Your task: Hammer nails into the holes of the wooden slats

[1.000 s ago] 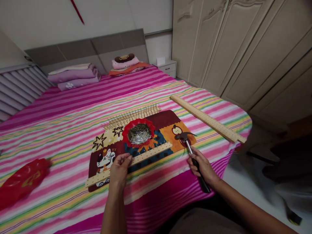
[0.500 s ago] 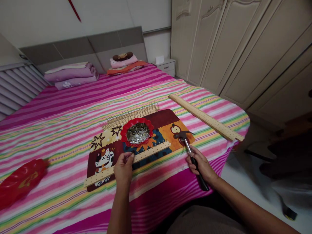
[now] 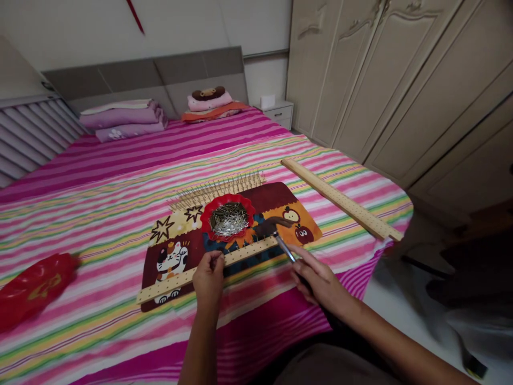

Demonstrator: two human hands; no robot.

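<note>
My right hand (image 3: 316, 278) is wrapped round the black grip of a claw hammer (image 3: 285, 247). The hammer's dark head hovers around the right end of a long wooden strip with holes (image 3: 250, 249). Over the middle of this strip, my left hand (image 3: 208, 275) has thumb and fingertips pinched together; anything between them is too small or hidden to name. The strip lies slantwise on a patterned mat (image 3: 276, 195), and several nails stick up along its far edge. Just behind it, a red scalloped bowl (image 3: 204, 219) holds a heap of loose nails (image 3: 230, 219).
Beyond the bowl lies a wooden strip bristling with upright nails (image 3: 218, 190). Long perforated boards (image 3: 340, 199) rest at the bed's right side. A red tray (image 3: 36, 291) is at left. Folded bedding (image 3: 128, 117) sits near the headboard; wardrobes (image 3: 360, 69) stand right.
The hammer in my right hand has swung left, from over the apple print to the strip's right end. My left hand stays pinched at the strip, and the view has shifted slightly.
</note>
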